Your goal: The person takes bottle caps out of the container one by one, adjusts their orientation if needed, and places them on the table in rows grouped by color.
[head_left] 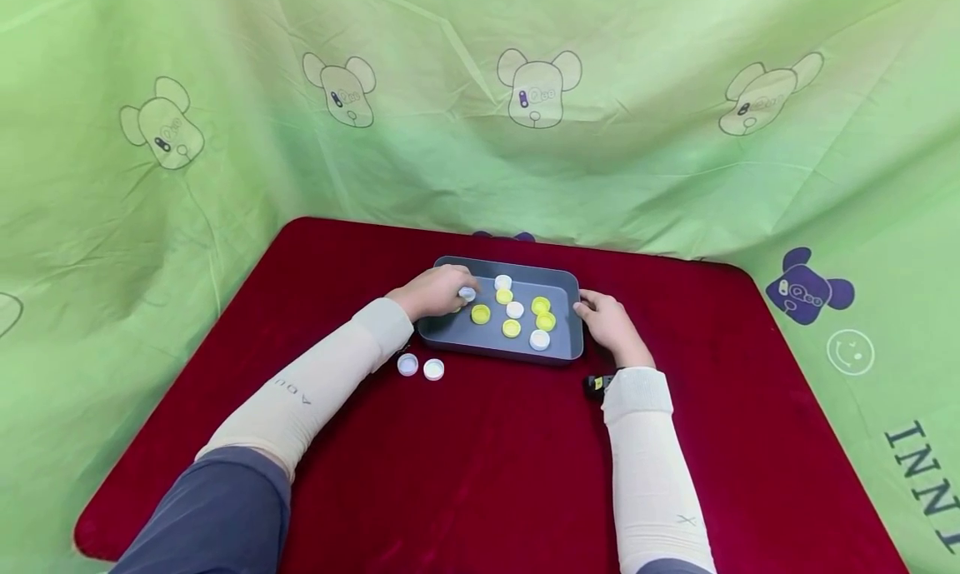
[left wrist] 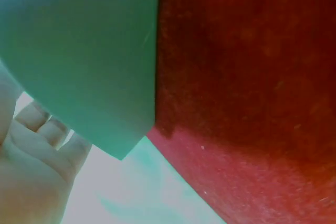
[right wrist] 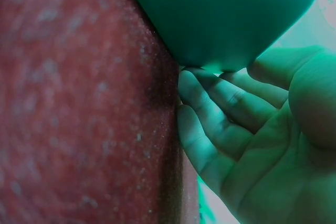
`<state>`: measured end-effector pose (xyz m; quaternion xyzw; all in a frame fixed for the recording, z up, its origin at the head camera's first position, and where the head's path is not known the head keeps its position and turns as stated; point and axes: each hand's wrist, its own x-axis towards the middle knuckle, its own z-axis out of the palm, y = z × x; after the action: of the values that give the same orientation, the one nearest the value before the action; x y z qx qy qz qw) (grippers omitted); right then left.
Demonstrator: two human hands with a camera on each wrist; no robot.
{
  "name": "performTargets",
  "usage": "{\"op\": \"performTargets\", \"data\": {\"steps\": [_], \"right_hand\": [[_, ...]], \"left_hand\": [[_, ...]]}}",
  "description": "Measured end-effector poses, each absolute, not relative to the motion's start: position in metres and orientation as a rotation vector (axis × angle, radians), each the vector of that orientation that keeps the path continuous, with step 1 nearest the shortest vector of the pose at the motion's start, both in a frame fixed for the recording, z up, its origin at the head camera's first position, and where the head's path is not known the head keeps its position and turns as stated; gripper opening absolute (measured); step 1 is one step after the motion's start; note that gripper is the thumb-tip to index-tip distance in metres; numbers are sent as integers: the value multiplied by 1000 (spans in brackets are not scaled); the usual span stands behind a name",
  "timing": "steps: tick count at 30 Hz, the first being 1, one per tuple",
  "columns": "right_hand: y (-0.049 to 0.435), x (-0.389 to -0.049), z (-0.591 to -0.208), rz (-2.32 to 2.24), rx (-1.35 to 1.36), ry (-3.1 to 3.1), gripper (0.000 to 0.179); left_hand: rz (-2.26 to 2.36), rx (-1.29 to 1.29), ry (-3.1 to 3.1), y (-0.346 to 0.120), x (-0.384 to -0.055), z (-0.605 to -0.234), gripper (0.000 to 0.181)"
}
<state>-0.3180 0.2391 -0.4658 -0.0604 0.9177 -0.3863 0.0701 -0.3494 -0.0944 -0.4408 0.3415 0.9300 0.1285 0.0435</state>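
Head view showed both forearms (head_left: 321, 397) stretched forward. Nearer than the left fingers, two pale caps (head_left: 433, 369) lay on red cloth (head_left: 450, 474). The left hand (head_left: 433, 293), reaching over the tray (head_left: 467, 335), pinched a white cap (head_left: 467, 294); the right hand (head_left: 611, 328) gripped its opposite end. Yellow caps (head_left: 480, 313) and white caps (head_left: 540, 340) sat between both hands' fingers.

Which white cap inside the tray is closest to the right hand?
The white cap by the near wall of the tray; the other white caps are all farther left.
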Motion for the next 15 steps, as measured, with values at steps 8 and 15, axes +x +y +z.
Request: {"op": "performTargets", "data": {"steps": [8,15], "right_hand": [[238,-319,-468,-1154,-185,2760,47],[239,-319,-467,-1139,-191,2761,47]], "left_hand": [[500,1037,2847,-105,-339,-443,26],[518,1013,2858,-107,-333,-440,27]]}}
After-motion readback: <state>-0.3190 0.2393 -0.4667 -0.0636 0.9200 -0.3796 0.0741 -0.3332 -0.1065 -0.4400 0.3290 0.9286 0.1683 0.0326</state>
